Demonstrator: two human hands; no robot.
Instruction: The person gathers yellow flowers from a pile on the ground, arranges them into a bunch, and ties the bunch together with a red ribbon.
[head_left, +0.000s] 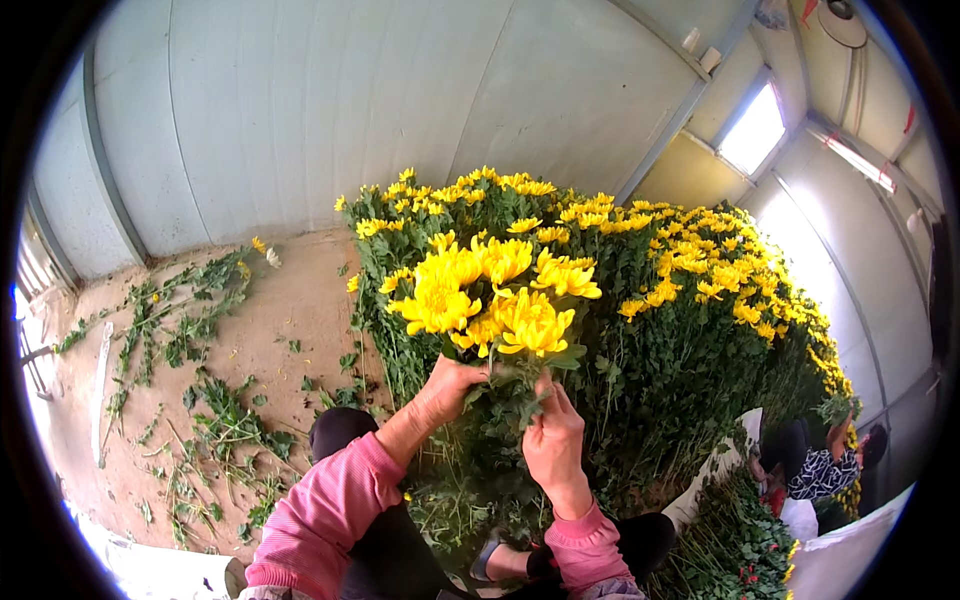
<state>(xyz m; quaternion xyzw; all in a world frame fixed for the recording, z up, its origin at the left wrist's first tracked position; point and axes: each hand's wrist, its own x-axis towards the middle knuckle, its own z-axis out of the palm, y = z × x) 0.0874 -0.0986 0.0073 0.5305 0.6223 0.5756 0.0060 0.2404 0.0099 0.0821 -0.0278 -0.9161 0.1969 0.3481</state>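
Observation:
A bunch of yellow chrysanthemums (487, 300) is held upright in front of me, its open blooms facing up. My left hand (450, 386) grips the bunch just under the flower heads on its left side. On the right, my right hand (553, 435) has its thumb and fingers closed on the leafy stems below the blooms. The lower stems blur into the greenery beneath. Right behind the bunch rises a large pile of cut yellow chrysanthemums (615, 375), stems down and blooms along the top.
Loose stems and leaves (225, 420) litter the floor at the left. A metal-like panel wall (315, 112) stands behind the pile. At the far right sits another person (821, 472) holding flowers, beside a heap of leafy stems (735, 532). White sheeting (712, 476) borders that heap.

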